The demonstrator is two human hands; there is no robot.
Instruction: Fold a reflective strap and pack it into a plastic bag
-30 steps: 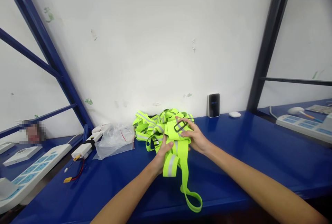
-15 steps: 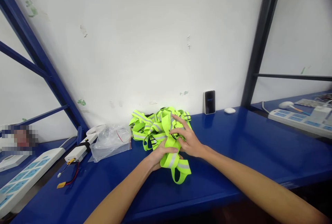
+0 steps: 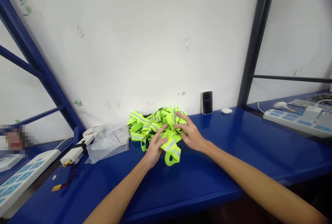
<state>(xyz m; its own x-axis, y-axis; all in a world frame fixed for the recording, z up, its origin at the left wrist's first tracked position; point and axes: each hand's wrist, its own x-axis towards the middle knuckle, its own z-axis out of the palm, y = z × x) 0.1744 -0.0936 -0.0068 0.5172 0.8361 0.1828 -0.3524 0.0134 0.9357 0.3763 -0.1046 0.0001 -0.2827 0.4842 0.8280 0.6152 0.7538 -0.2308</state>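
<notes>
A tangled heap of neon-yellow reflective straps (image 3: 138, 127) with silver-grey stripes lies on the blue table against the wall. At the heap's front left, my left hand (image 3: 154, 150) touches the straps with its thumb and fingers apart. My right hand (image 3: 192, 134) curls its fingers round a bunched strap (image 3: 171, 118) at the right side. A looped strap end (image 3: 173, 153) sticks out toward me between the hands. Small dark buckle parts show among the bands. Some fingertips are hidden in the webbing.
Left of the heap lie a clear plastic bag (image 3: 106, 146), a white fan (image 3: 92, 131) and a white device with wires (image 3: 72, 154). A power strip (image 3: 26, 175) is farther left. A small display (image 3: 207, 102) and a white case (image 3: 226, 110) stand right, near a dark post (image 3: 255, 44).
The bunched strap has moved back onto the heap, and its looped end sits farther from me. My left hand's thumb and fingers have spread. The view has shifted slightly.
</notes>
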